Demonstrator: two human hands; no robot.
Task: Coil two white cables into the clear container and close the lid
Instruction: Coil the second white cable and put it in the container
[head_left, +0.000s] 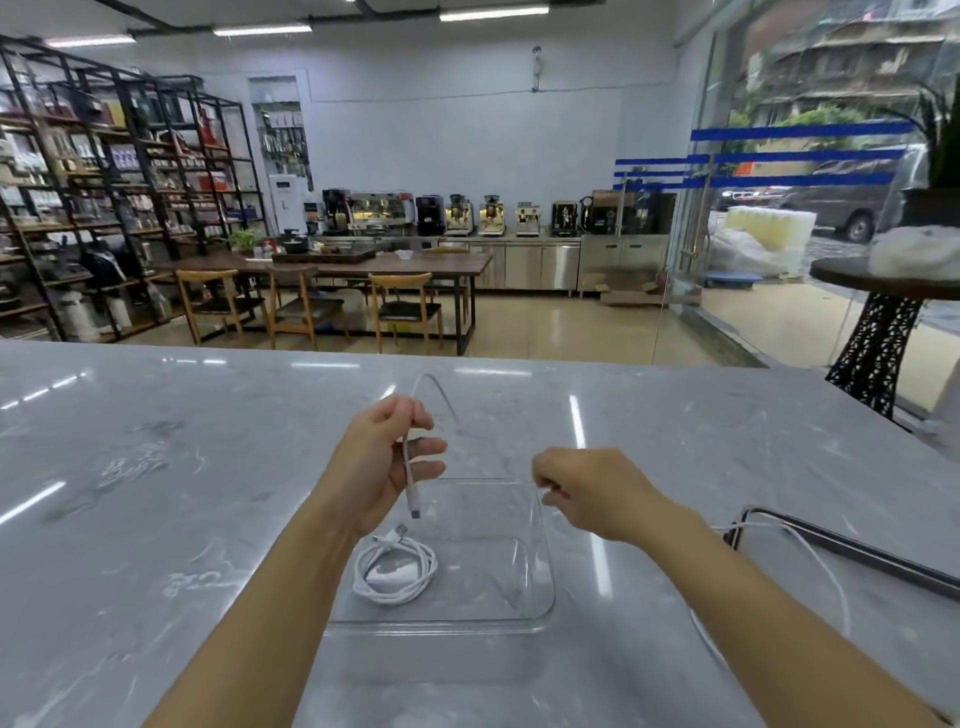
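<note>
My left hand (387, 457) pinched the second cable (410, 483) over the clear container (535, 571); my right hand (592, 493) pinched it too, fingers curled.

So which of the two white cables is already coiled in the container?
The coiled cable lying in the clear container, near its left side. The other cable is uncoiled, held between the left hand and right hand.

The second cable (409, 467) blurs where it arcs above the left hand (382, 457), and its run toward the right hand (587, 493) cannot be traced. The right hand's fingers (545, 486) curl inward (any grip on the cable is hidden). The clear container (540, 597) has its left wall hidden behind the left forearm. Both forearms are cut off by the lower edge. No lid can be identified.
</note>
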